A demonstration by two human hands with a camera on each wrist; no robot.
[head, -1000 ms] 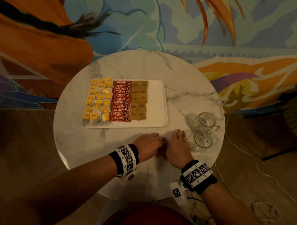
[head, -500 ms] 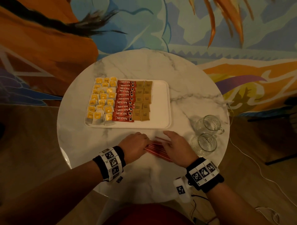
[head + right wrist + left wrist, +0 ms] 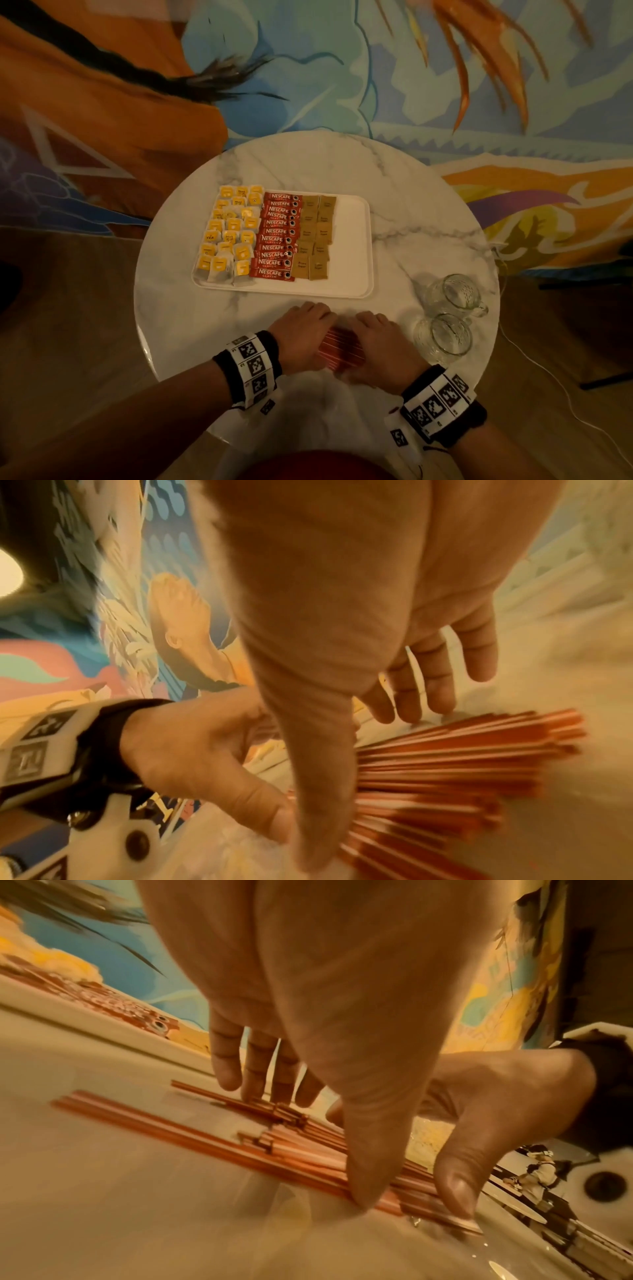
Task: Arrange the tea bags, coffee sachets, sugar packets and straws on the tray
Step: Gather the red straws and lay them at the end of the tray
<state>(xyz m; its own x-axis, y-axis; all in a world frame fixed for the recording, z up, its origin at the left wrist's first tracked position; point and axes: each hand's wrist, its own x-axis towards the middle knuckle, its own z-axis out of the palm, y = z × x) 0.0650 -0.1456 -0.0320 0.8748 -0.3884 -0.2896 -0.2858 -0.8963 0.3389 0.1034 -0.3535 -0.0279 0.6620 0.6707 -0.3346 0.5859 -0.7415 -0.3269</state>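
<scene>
Both hands are resting over a loose bundle of thin red-and-white striped straws (image 3: 340,349) that is lying on the round white marble table (image 3: 404,219), just in front of the white rectangular tray (image 3: 352,246). The left hand (image 3: 301,337) and the right hand (image 3: 378,349) are flanking the bundle with fingers extended and thumbs touching it, neither gripping. Yellow tea bags (image 3: 229,236), red coffee sachets (image 3: 277,236) and brown sugar packets (image 3: 315,236) are sitting in columns on the tray
</scene>
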